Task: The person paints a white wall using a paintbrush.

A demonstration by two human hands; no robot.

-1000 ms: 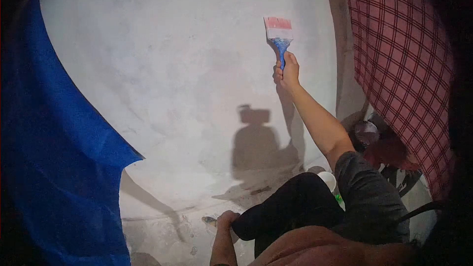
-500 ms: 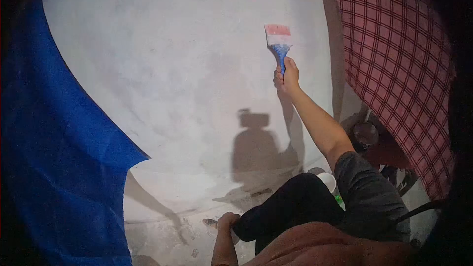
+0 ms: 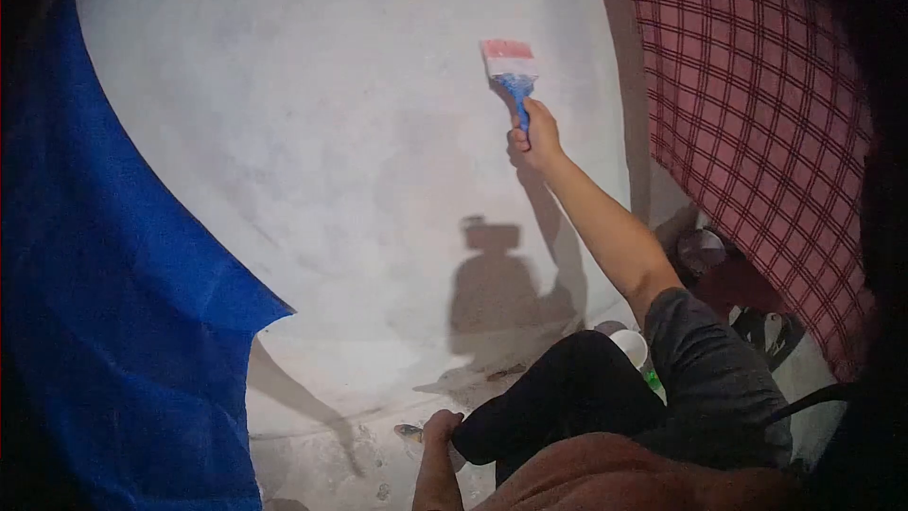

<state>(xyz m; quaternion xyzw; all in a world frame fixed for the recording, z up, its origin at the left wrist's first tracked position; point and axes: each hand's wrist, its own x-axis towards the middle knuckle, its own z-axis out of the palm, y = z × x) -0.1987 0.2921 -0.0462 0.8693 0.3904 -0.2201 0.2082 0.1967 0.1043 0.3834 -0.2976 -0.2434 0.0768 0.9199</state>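
A wide paintbrush with a blue handle and reddish bristles (image 3: 510, 59) is held against or just over the pale wall (image 3: 312, 132). My right hand (image 3: 537, 135) is wrapped round its handle, with the bristles pointing up. Low in the view, my left hand (image 3: 442, 427) rests by my bent knee (image 3: 567, 388), its fingers curled. A small object (image 3: 409, 432) lies or sticks out just left of that hand; whether the fingers hold it is unclear.
Blue sheeting (image 3: 123, 303) hangs on the left, and a red checked cloth (image 3: 747, 85) hangs on the right. A white container (image 3: 629, 348) stands beside my knee. Behind the cloth's lower edge is a round pan-like item (image 3: 701, 251).
My right hand and the brush have shifted a little left and slightly up along the wall. The left hand stays by the knee.
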